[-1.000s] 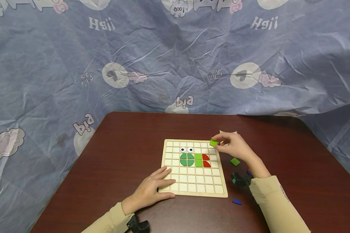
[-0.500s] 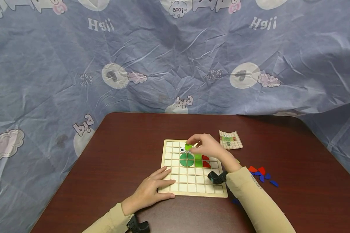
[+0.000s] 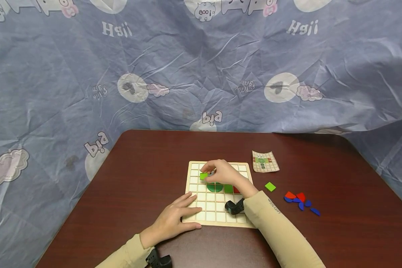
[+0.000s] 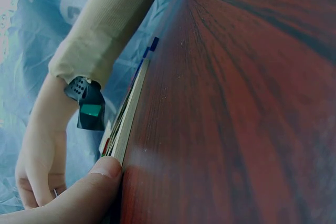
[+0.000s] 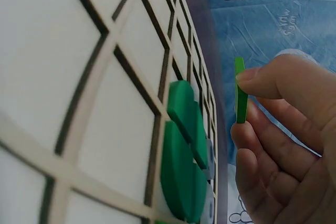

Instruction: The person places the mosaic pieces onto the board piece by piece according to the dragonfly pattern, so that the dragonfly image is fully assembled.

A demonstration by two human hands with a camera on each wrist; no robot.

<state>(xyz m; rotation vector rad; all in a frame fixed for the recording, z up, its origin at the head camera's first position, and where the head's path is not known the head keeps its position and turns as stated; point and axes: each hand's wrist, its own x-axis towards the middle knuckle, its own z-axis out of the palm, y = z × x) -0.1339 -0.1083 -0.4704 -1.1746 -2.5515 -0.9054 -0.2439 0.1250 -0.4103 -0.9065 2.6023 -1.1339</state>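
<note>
My right hand (image 3: 222, 173) pinches a light green square tile (image 3: 203, 176) between thumb and fingers, held above the upper left part of the wooden grid board (image 3: 221, 223). The right wrist view shows the same green tile (image 5: 241, 90) edge-on, apart from the board. On the board, dark green quarter-round pieces (image 3: 214, 187) form a disc, partly hidden by the hand. Beside them lie light green squares (image 3: 228, 188) and a red piece (image 3: 236, 189), also partly covered. My left hand (image 3: 170, 217) rests with spread fingers on the board's lower left corner; its thumb (image 4: 106, 167) touches the edge.
Right of the board, a loose green square (image 3: 270, 186) lies on the dark wooden table (image 3: 147, 167). Further right are red pieces (image 3: 300, 197) and several blue pieces (image 3: 315, 211). A pattern card (image 3: 265, 162) lies behind the board's right side. A printed cloth (image 3: 187, 67) hangs behind.
My right hand has carried the green tile leftward across the board, from its upper right corner to the left of the dark green disc. The left hand has stayed in place.
</note>
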